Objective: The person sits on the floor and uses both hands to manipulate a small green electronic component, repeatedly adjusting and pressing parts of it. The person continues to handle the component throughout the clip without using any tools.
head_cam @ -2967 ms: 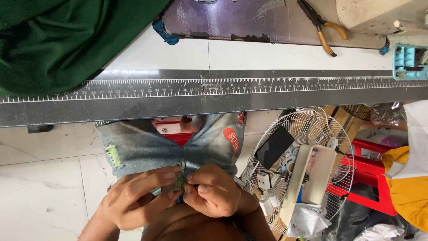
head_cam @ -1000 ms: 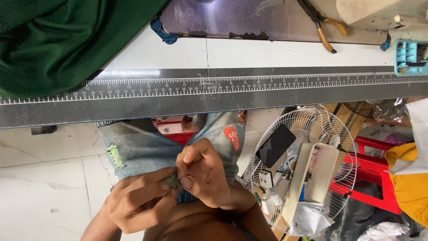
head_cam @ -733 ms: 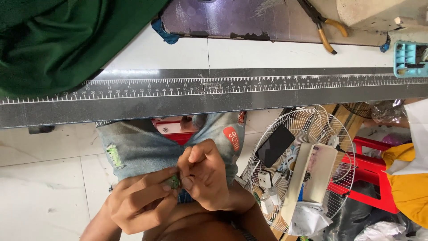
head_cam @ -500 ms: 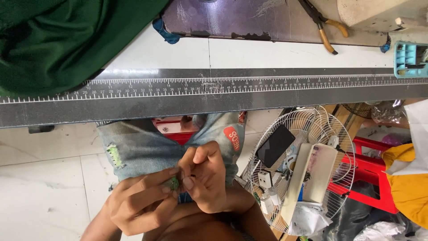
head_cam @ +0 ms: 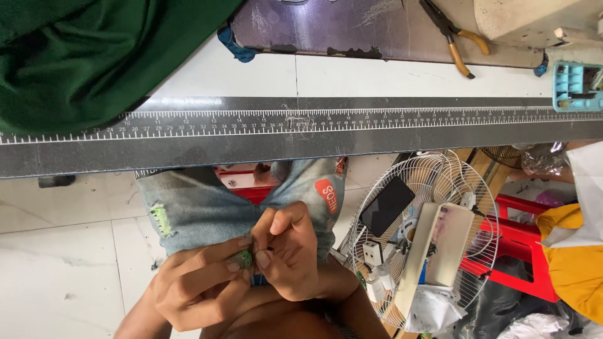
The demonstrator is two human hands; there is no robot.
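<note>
Both hands meet over my lap, low in the head view. My left hand [head_cam: 198, 285] pinches a small green piece [head_cam: 244, 258] between thumb and fingertips. My right hand [head_cam: 290, 251] closes its fingertips on the same green piece from the right. Under the hands lie my blue jeans [head_cam: 201, 207] with a torn patch and a red label. What the small piece is, I cannot tell.
A work table edge with a long metal ruler [head_cam: 301, 122] crosses above. Green cloth [head_cam: 94, 56] lies at the top left, pliers [head_cam: 455, 37] and a light blue plastic part [head_cam: 575, 88] at the top right. A white floor fan [head_cam: 421, 238] and red stool [head_cam: 509, 251] stand to the right.
The right hand rose a little over the left and came back down onto the small green piece. The left hand stayed nearly in place.
</note>
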